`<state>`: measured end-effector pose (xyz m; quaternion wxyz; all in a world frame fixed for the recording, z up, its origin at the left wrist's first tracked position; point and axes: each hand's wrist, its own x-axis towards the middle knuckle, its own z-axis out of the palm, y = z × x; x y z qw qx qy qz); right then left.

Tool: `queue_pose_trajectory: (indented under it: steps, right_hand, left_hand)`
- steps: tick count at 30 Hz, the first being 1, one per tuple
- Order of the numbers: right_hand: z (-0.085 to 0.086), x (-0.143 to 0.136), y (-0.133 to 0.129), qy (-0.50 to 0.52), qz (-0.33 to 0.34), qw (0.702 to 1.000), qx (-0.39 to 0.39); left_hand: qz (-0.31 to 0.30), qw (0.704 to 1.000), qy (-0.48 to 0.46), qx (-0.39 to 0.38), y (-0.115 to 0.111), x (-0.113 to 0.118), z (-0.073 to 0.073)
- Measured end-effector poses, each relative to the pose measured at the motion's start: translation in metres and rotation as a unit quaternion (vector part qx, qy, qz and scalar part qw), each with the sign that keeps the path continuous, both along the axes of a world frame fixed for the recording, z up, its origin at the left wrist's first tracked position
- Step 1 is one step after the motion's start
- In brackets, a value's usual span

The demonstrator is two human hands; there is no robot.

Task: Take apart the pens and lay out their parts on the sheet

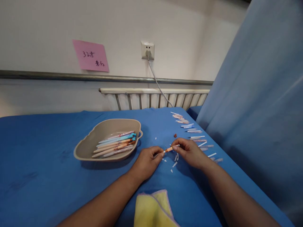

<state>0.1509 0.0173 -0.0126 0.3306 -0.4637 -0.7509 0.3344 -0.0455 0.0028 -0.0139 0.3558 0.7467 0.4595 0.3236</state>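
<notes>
Both hands meet over the blue cloth, right of the basket. Between them lies an orange and white pen piece (168, 149). My left hand (147, 160) pinches its left end between thumb and fingers. My right hand (189, 152) is closed on its right end, where a thin whitish tip shows. Small white pieces (175, 164) are scattered below the hands, and a small brown piece (175, 135) sits just beyond them. To the left, a beige basket (82, 156) holds several pens (115, 145) in blue, orange and pale colours.
Groups of pen parts (196, 137) run along the right edge of the blue cloth (47, 176). A yellow cloth (151, 210) lies at the near edge. Blue curtain (255, 94) hangs at right; a cable (156, 80) drops from a wall socket behind the bed rail.
</notes>
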Motion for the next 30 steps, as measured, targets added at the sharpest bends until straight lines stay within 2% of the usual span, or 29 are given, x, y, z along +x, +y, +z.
queue_pose_trajectory:
  steps: [8, 15, 19, 25, 30]
  right_hand:
    - [-0.004, -0.001, 0.0, -0.002, 0.013, 1.0, -0.016]
    - [-0.007, 0.004, 0.003, 0.024, 0.024, 0.999, -0.037]
    - [-0.004, 0.002, -0.001, 0.022, 0.042, 0.998, -0.039]
    - [0.0, -0.005, -0.007, 0.016, 0.062, 0.998, -0.009]
    - [0.001, -0.003, -0.005, 0.022, 0.049, 0.998, 0.025]
  left_hand:
    - [-0.015, 0.999, -0.048, -0.003, -0.007, 0.0, -0.001]
    - [-0.001, 0.999, 0.018, -0.036, 0.003, -0.006, 0.0]
    - [0.004, 0.997, -0.014, -0.072, 0.003, -0.006, 0.002]
    - [-0.001, 0.996, -0.066, -0.064, 0.001, -0.003, 0.002]
    - [-0.039, 0.996, -0.062, -0.06, -0.002, -0.001, 0.011]
